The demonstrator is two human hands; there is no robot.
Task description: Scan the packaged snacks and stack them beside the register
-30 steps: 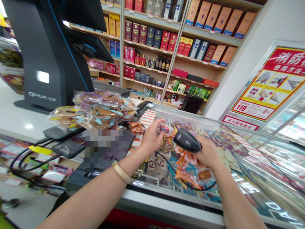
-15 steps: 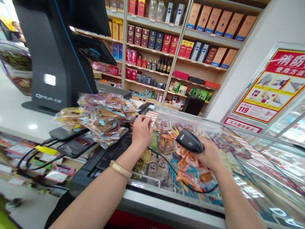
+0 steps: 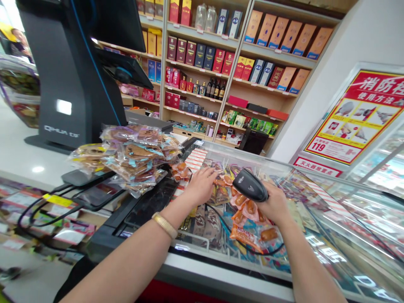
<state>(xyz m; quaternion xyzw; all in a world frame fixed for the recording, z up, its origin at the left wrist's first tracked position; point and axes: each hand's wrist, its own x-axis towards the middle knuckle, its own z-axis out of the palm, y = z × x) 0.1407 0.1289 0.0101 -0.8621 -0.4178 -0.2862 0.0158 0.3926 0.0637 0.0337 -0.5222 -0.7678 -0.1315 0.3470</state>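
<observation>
My right hand (image 3: 277, 203) is wrapped round a black barcode scanner (image 3: 250, 185), whose head points left over the glass counter. Under it lies a row of orange-and-pink vacuum packs of brown snacks (image 3: 249, 209). My left hand (image 3: 203, 184), a gold bangle (image 3: 165, 225) on its wrist, stretches its fingers forward at the left end of these packs. Whether the fingertips touch the pack there I cannot tell. To the left of that hand, a similar orange snack pack (image 3: 180, 171) sits beside a heap of clear-bagged brown snacks (image 3: 139, 151).
The scanner's black cable (image 3: 222, 221) loops across the glass. A dark checkout terminal (image 3: 78, 80) stands on the white counter (image 3: 15, 139) at left. Packaged snacks show through the glass case. Behind are shelves of boxed bottles (image 3: 205, 54) and a red-and-yellow wall sign (image 3: 356, 113).
My left hand has moved right and slightly nearer, from beside the heap to the snack packs, its fingers straightening. An orange pack now shows beside the heap. The scanner has hardly moved.
</observation>
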